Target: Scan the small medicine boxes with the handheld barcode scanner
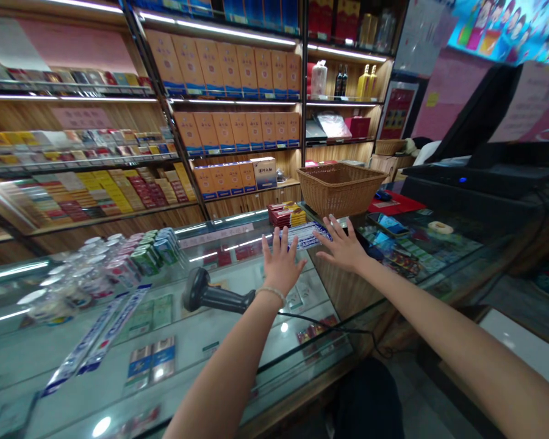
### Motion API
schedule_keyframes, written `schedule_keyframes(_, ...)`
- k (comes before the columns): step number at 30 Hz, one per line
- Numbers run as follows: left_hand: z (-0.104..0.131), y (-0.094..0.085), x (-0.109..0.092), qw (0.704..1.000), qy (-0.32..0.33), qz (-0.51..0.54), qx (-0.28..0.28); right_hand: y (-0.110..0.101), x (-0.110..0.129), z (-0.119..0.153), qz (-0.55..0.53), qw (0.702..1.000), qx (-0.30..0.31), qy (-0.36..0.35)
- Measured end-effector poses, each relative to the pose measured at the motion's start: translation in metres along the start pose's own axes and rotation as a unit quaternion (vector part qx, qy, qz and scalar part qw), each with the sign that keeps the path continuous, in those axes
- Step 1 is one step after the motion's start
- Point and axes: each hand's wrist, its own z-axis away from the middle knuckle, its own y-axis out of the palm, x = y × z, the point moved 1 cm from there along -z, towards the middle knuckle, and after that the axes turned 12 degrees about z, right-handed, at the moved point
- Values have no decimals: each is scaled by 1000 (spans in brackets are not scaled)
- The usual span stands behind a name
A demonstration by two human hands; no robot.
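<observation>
My left hand (pixel 281 262) is stretched out over the glass counter (pixel 196 366), its fingers spread and nothing in it. A bracelet circles that wrist. Just left of the wrist lies a dark barcode scanner (pixel 217 296), its cable running right beneath my forearm. My right hand (pixel 343 247), also empty with fingers apart, reaches toward the wicker basket (pixel 341 183). Between and beyond the two hands lies a blue-and-white printed strip (pixel 304 235). Behind the left fingertips sits a stack of red and yellow packs (pixel 287 214). Whether either palm touches the glass I cannot tell.
Rows of cans and tubs (pixel 105 262) stand at the counter's left. A phone (pixel 390 224) lies right of my right hand, near a red sheet (pixel 400 204). A black monitor (pixel 476 116) rises at the right. Shelves of boxes (pixel 238 67) line the wall behind.
</observation>
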Motion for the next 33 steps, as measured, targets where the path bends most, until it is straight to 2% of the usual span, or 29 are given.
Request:
schedule_keyframes(5, -2, -10, 1, 1000, 5, 1, -7, -10, 1, -8, 0, 1000, -15, -6)
schedule_keyframes(10, -1, -39, 14, 999, 12, -5, -33, -32, 14, -27, -6, 999, -43, 1)
schedule_keyframes(17, 18, -83, 51, 997, -4, -21, -80, -57, 67, -58, -29, 998, -62, -9)
schedule_keyframes(24, 48, -111, 89, 993, -35, -60, -93, -66, 110, -77, -60, 996, -66, -16)
schedule_keyframes(33, 83, -144, 125, 987, -81, -96, -98, -94, 158, -104, -91, 994, -68, -6)
